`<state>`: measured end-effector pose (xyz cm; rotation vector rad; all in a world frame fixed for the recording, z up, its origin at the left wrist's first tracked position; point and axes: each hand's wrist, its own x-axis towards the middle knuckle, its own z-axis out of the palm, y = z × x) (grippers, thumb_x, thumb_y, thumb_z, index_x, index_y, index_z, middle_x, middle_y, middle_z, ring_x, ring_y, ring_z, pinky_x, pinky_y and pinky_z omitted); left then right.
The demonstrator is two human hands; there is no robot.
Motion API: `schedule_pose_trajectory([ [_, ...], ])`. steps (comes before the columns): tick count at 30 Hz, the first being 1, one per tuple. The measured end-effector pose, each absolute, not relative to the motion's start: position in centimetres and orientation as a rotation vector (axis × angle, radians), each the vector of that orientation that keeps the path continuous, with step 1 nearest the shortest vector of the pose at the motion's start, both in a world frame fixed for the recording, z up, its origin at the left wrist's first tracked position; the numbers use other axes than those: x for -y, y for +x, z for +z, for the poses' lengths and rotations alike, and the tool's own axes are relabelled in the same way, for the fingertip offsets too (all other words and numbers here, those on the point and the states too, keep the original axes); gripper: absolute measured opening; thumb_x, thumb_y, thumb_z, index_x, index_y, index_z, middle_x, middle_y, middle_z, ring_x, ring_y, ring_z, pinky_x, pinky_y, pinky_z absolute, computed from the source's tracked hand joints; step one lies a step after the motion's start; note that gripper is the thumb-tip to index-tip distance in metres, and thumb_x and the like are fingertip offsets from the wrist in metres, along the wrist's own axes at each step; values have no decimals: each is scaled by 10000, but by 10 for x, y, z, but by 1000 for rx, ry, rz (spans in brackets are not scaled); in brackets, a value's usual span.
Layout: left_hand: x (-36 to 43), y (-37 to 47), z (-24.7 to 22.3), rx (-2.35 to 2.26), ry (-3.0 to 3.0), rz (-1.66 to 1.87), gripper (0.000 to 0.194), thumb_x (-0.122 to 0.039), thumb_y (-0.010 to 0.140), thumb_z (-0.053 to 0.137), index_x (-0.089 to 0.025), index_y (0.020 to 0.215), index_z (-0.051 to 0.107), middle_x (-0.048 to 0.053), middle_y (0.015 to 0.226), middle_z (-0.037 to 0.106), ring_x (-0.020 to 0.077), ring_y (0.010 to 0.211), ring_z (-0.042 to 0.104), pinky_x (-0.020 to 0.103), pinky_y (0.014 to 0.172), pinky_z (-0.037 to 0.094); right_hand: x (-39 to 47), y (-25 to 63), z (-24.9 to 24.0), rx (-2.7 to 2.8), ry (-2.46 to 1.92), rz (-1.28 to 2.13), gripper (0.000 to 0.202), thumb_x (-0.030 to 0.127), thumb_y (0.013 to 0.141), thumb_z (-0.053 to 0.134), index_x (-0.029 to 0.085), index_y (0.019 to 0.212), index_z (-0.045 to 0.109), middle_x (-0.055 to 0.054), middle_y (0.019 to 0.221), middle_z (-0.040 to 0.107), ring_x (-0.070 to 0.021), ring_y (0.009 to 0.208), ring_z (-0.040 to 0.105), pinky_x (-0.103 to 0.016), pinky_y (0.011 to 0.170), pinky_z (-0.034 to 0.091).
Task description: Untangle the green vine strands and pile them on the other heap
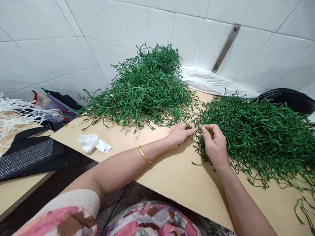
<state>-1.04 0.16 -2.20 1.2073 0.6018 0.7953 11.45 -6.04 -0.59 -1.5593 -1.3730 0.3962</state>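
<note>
Two heaps of thin green strands with small knotted tips lie on a tan board (172, 167): a left heap (147, 88) against the wall and a right heap (258, 131). Between them, my left hand (182, 133), with a gold bangle on its wrist, pinches a green strand (190, 126). Close by on its right, my right hand (215, 142) has thumb and forefinger pressed together at the edge of the right heap. What lies between those fingertips is too small to make out.
Crumpled white tissue (93, 143) lies at the board's left. White strands (22, 113) and black mesh fabric (29, 157) sit on another surface at far left. A black round object (290, 98) and white cloth (211, 80) are at the back, below a metal bracket (226, 47).
</note>
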Motion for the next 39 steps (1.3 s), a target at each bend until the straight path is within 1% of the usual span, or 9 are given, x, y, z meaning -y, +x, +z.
schedule_pose_trajectory([
  [4, 1, -9, -21, -635, 1230, 803, 211, -298, 697, 566, -142, 606, 459, -63, 427, 379, 36, 385, 282, 204, 419, 198, 60, 108, -11, 1522, -1602, 513, 268, 396, 813, 456, 185, 947, 552, -49, 825, 618, -153, 691, 545, -262, 613, 417],
  [8, 2, -11, -17, -639, 1236, 809, 221, -313, 707, 549, -144, 598, 459, -67, 430, 387, 34, 385, 283, 200, 427, 218, 59, 109, -12, 1610, -1651, 535, 307, 412, 830, 415, 193, 984, 565, -37, 757, 624, -159, 664, 546, -257, 589, 411],
  [14, -1, -12, -19, -636, 1303, 726, 400, -408, 783, 444, -143, 485, 413, -41, 422, 375, 39, 394, 276, 219, 439, 213, 61, 110, -8, 1842, -1766, 175, 266, 333, 863, 360, 192, 891, 584, -30, 715, 623, -140, 604, 527, -235, 557, 345],
  [18, -6, -16, -16, -639, 1307, 686, 387, -383, 755, 516, -145, 476, 390, -63, 398, 288, 30, 390, 206, 226, 428, 147, 62, 113, -5, 2033, -1774, -94, 244, 292, 859, 361, 179, 772, 559, -23, 648, 562, -117, 527, 451, -244, 514, 258],
  [22, -4, -25, -2, -453, 1159, 521, 311, -380, 701, 597, -131, 564, 470, -86, 430, 220, 24, 392, 139, 224, 421, 67, 66, 120, 7, 2012, -1546, 357, 240, 324, 868, 365, 184, 737, 510, 24, 570, 429, -97, 509, 366, -231, 512, 272],
  [28, -1, -29, 7, -314, 930, 470, 283, -339, 731, 574, -123, 572, 485, -83, 450, 187, 22, 387, 146, 181, 395, 112, 80, 125, 22, 1671, -1048, 950, 287, 360, 866, 380, 182, 655, 459, 33, 550, 363, -82, 478, 308, -232, 456, 251],
  [32, -14, -24, -5, -372, 707, 605, 223, -257, 798, 477, -111, 632, 507, -63, 465, 250, 31, 385, 222, 156, 382, 175, 78, 128, 21, 1713, -1302, 503, 224, 323, 856, 400, 186, 759, 549, 10, 592, 461, -99, 520, 384, -248, 505, 292],
  [35, -25, -22, -15, -392, 558, 686, 221, -232, 815, 434, -107, 651, 512, -25, 519, 359, 44, 421, 326, 162, 414, 272, 69, 134, 10, 1892, -1622, -133, 169, 258, 805, 462, 190, 869, 602, -59, 854, 606, -179, 736, 485, -316, 636, 322],
  [39, -29, -21, -20, -382, 526, 677, 252, -242, 834, 395, -102, 682, 540, 6, 556, 448, 74, 469, 426, 198, 472, 352, 62, 137, -5, 1887, -1724, -635, 263, 275, 774, 514, 192, 1008, 600, -92, 1093, 601, -286, 922, 451, -400, 711, 274],
])
